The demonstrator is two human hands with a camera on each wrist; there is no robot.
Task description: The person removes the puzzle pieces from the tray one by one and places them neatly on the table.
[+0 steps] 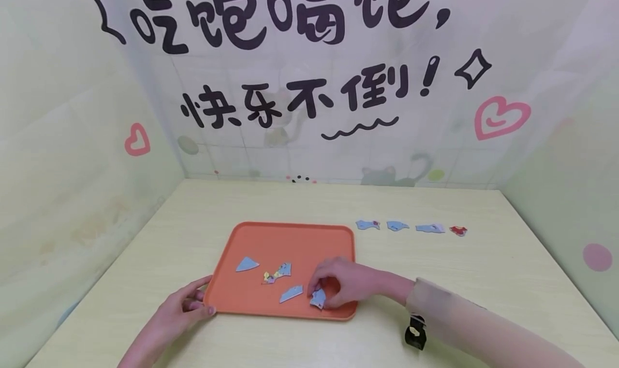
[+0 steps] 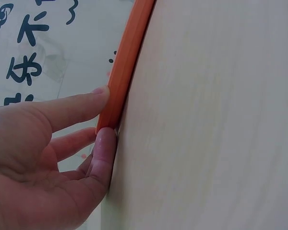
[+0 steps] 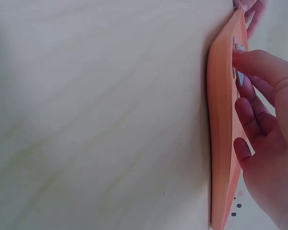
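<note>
Work looks about half done to me, judging by how things lie: on the table [image 1: 459, 271], right of the orange tray [image 1: 271, 239], stands a row holding a red-cornered blue piece [image 1: 366, 225], a curved blue piece [image 1: 396, 226], a long blue piece [image 1: 427, 229] and a red piece [image 1: 458, 231]. Left loose in the tray I see a blue wedge [image 1: 247, 264], a blue strip [image 1: 291, 294] and, between them, a yellow-and-blue bit [image 1: 284, 270], perhaps one piece, perhaps two. My right hand [image 1: 350, 279] pinches a patterned blue piece [image 1: 317, 298] between thumb and fingers, at the tray's near right corner, just beside the strip; I can't tell whether it touches the tray floor. My left hand [image 1: 180, 310] grips the near left corner, thumb and fingers against the rim.
</note>
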